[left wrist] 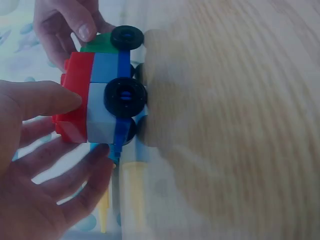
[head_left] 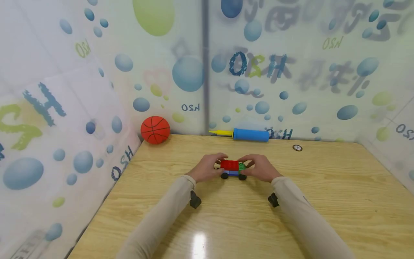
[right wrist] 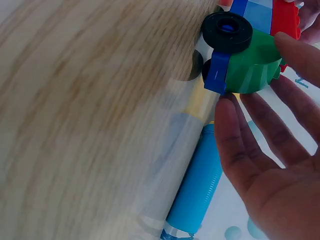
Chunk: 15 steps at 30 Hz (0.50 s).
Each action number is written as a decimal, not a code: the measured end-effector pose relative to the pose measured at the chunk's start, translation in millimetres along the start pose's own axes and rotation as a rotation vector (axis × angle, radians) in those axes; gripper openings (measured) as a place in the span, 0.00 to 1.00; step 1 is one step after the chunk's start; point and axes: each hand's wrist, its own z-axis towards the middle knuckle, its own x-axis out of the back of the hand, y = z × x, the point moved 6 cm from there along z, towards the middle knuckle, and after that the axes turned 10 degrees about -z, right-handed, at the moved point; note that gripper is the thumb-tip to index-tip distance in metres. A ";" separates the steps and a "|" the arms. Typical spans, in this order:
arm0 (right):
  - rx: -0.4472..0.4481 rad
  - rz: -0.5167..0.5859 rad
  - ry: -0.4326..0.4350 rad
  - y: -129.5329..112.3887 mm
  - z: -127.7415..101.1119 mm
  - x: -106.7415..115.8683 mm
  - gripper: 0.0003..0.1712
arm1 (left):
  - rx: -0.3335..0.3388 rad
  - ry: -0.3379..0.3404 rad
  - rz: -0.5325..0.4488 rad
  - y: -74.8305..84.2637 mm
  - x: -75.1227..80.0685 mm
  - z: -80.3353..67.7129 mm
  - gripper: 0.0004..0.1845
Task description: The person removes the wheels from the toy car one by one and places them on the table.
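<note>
A toy truck built of blocks stands between both hands at the middle of the table, its black wheels down at the tabletop. Red bricks lie on top of light blue ones over a dark blue base. A rounded green block forms the right end. My left hand grips the left end, thumb on the red bricks and fingers round the far side. On the other end, my right hand holds the green block between thumb and fingers.
At the back wall lies a blue pump with a yellow nozzle. A red ball with black lines sits in the back left corner. A round chip rests right of the pump on the wooden table. Printed panels enclose the table.
</note>
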 end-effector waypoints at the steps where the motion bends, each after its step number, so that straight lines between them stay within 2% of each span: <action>1: 0.001 0.005 0.002 0.6 0.9 0.4 0.25 | -0.004 0.001 -0.003 -0.3 -0.5 0.6 0.26; 8: -0.030 0.016 0.014 5.5 5.7 1.5 0.23 | -0.028 0.024 -0.016 -2.2 -1.5 3.8 0.22; 15: 0.016 -0.002 0.005 4.7 6.8 4.7 0.21 | -0.018 -0.003 -0.017 -2.4 -0.1 2.5 0.22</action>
